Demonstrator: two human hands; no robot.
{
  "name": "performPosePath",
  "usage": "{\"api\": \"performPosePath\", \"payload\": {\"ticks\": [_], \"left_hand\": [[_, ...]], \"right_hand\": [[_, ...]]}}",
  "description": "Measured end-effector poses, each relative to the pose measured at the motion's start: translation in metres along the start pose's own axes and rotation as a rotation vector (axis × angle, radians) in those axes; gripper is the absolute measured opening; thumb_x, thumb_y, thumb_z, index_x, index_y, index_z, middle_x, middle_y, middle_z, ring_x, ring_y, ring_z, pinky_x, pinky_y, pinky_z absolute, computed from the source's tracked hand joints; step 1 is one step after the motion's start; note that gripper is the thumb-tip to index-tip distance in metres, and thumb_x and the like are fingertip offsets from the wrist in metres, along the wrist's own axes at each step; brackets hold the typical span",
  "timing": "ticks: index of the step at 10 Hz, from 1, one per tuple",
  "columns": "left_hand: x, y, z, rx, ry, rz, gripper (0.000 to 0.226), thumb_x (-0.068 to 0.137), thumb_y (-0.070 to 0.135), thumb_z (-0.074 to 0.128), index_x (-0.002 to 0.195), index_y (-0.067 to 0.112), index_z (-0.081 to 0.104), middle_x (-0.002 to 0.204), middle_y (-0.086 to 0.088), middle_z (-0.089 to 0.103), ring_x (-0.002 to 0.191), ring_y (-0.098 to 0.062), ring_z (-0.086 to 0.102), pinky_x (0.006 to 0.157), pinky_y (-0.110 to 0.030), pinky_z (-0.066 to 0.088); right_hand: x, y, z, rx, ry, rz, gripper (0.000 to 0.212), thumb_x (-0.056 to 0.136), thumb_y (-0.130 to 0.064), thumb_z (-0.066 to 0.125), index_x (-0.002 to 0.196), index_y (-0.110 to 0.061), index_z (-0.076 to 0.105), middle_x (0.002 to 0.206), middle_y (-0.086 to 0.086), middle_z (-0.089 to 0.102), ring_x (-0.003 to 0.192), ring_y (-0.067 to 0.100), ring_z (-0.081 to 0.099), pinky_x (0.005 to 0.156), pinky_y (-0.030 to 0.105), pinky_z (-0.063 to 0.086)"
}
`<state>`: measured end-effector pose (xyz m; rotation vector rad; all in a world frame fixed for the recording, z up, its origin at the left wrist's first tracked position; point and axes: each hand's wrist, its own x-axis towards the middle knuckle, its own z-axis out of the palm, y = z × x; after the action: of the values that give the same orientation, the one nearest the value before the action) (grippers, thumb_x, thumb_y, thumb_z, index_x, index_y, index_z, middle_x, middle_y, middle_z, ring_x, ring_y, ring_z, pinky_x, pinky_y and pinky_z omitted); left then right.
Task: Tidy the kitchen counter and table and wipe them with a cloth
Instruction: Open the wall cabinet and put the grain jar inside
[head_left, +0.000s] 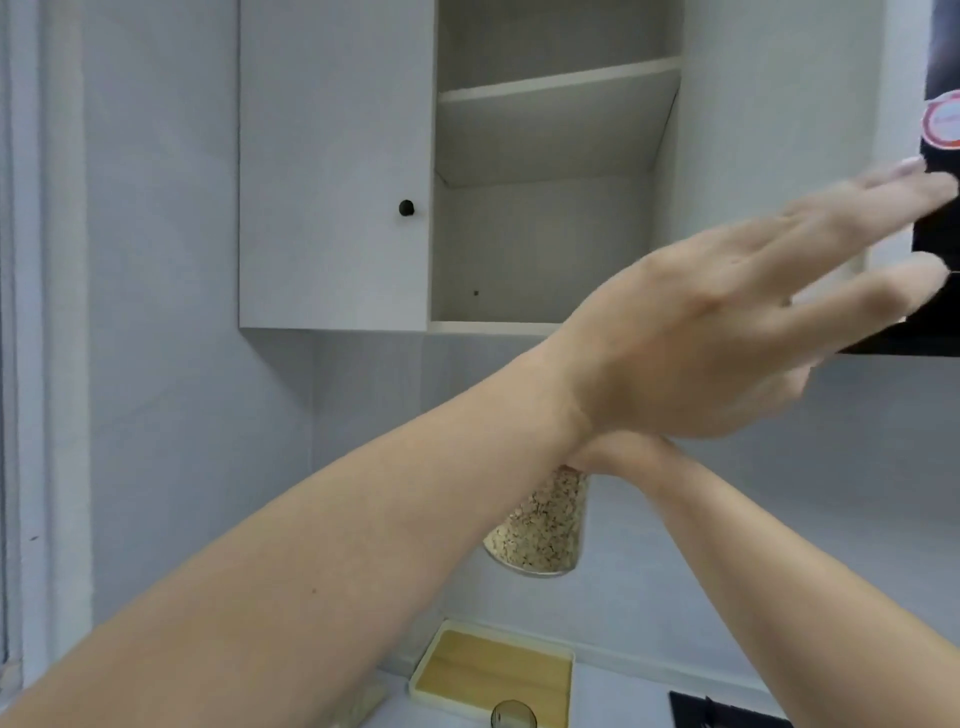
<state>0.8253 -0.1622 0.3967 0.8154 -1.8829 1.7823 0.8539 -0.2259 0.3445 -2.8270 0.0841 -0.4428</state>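
Note:
My left hand (727, 332) reaches up across the view from the lower left, fingers spread and blurred, holding nothing. Its fingertips lie by the edge of the open right door (769, 119) of the white wall cabinet (540, 244); I cannot tell if they touch it. My right hand (628, 457) is mostly hidden behind my left wrist. It grips the top of a clear glass jar of pale grains (540, 525), held in the air below the cabinet. Two bare shelves show inside the cabinet.
The cabinet's left door (332, 156) is shut, with a black knob (406, 208). A black range hood (940, 218) hangs at the right edge. Below, on the counter, lie a cream tray with a wooden base (493, 670), a round glass item (514, 717) and a black hob corner (717, 714).

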Motion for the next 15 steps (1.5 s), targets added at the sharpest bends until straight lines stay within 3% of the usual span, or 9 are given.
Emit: {"api": "performPosePath", "payload": {"ticks": [1, 3, 4, 5, 8, 11, 12, 14, 15], "left_hand": [[-0.039, -0.041, -0.03, -0.063, -0.02, -0.323, 0.035, 0.088, 0.007, 0.059, 0.121, -0.005, 0.062, 0.132, -0.018, 0.059, 0.125, -0.031, 0.055, 0.102, -0.044, 0.047], [-0.108, -0.108, -0.056, -0.019, 0.337, -1.197, 0.017, 0.092, 0.022, 0.059, 0.106, 0.013, 0.054, 0.101, 0.002, 0.062, 0.079, 0.003, 0.059, 0.073, -0.01, 0.045], [-0.144, -0.122, -0.055, -0.104, 0.268, -1.46, 0.013, 0.093, 0.028, 0.058, 0.103, 0.021, 0.054, 0.095, 0.011, 0.062, 0.084, 0.001, 0.062, 0.073, -0.009, 0.043], [-0.175, -0.124, -0.052, -0.185, 0.19, -1.601, 0.008, 0.09, 0.036, 0.058, 0.092, 0.032, 0.052, 0.097, 0.007, 0.065, 0.095, -0.014, 0.067, 0.089, -0.036, 0.052], [-0.231, -0.11, -0.031, -0.237, -0.139, -1.634, 0.01, 0.094, 0.038, 0.058, 0.099, 0.03, 0.056, 0.095, 0.006, 0.067, 0.09, -0.015, 0.067, 0.082, -0.035, 0.053], [-0.243, -0.127, 0.005, -0.291, -0.166, -1.599, 0.011, 0.093, 0.04, 0.06, 0.101, 0.034, 0.055, 0.089, 0.013, 0.068, 0.081, -0.007, 0.069, 0.079, -0.035, 0.055], [-0.249, -0.133, 0.015, -0.291, -0.165, -1.614, 0.012, 0.093, 0.041, 0.06, 0.102, 0.034, 0.055, 0.091, 0.013, 0.067, 0.08, -0.005, 0.069, 0.078, -0.032, 0.055], [-0.259, -0.142, 0.028, -0.289, -0.2, -1.628, 0.012, 0.093, 0.042, 0.059, 0.103, 0.036, 0.054, 0.093, 0.014, 0.067, 0.076, -0.005, 0.068, 0.068, -0.028, 0.055], [-0.262, -0.144, 0.032, -0.297, -0.208, -1.635, 0.014, 0.093, 0.042, 0.06, 0.104, 0.035, 0.054, 0.092, 0.013, 0.067, 0.075, -0.006, 0.068, 0.068, -0.029, 0.055]], "right_hand": [[0.028, 0.006, -0.014, 0.164, 0.223, 0.017, 0.036, 0.069, -0.046, 0.078, 0.098, -0.026, 0.071, 0.107, -0.01, 0.069, 0.103, 0.01, 0.063, 0.087, 0.033, 0.054], [0.062, -0.025, -0.074, 0.161, 0.488, 0.066, 0.031, 0.062, -0.049, 0.075, 0.084, -0.027, 0.078, 0.085, -0.004, 0.075, 0.085, 0.019, 0.07, 0.073, 0.039, 0.059], [0.093, -0.036, -0.109, 0.17, 0.593, 0.145, 0.039, 0.051, -0.05, 0.079, 0.081, -0.024, 0.079, 0.082, -0.006, 0.075, 0.078, 0.016, 0.07, 0.076, 0.037, 0.061], [0.128, -0.04, -0.142, 0.141, 0.702, 0.208, 0.047, 0.042, -0.053, 0.078, 0.075, -0.02, 0.076, 0.081, -0.004, 0.073, 0.076, 0.018, 0.069, 0.076, 0.038, 0.061], [0.223, 0.008, -0.167, -0.049, 0.726, 0.324, 0.045, 0.045, -0.05, 0.08, 0.074, -0.018, 0.069, 0.082, -0.002, 0.066, 0.074, 0.019, 0.064, 0.069, 0.028, 0.053], [0.299, 0.096, -0.169, -0.082, 0.654, 0.426, 0.042, 0.038, -0.043, 0.081, 0.066, -0.014, 0.073, 0.076, 0.001, 0.072, 0.068, 0.018, 0.068, 0.073, 0.035, 0.06], [0.308, 0.112, -0.17, -0.108, 0.586, 0.437, 0.028, 0.054, -0.039, 0.082, 0.063, -0.016, 0.068, 0.073, 0.001, 0.065, 0.063, 0.018, 0.06, 0.064, 0.027, 0.052], [0.359, 0.18, -0.188, -0.177, 0.59, 0.531, 0.056, 0.026, -0.055, 0.075, 0.073, -0.025, 0.077, 0.083, -0.002, 0.073, 0.072, 0.02, 0.069, 0.073, 0.038, 0.06], [0.336, 0.171, -0.17, -0.183, 0.66, 0.537, 0.054, 0.044, -0.057, 0.075, 0.084, -0.021, 0.073, 0.092, -0.002, 0.069, 0.083, 0.022, 0.067, 0.081, 0.036, 0.057]]}}
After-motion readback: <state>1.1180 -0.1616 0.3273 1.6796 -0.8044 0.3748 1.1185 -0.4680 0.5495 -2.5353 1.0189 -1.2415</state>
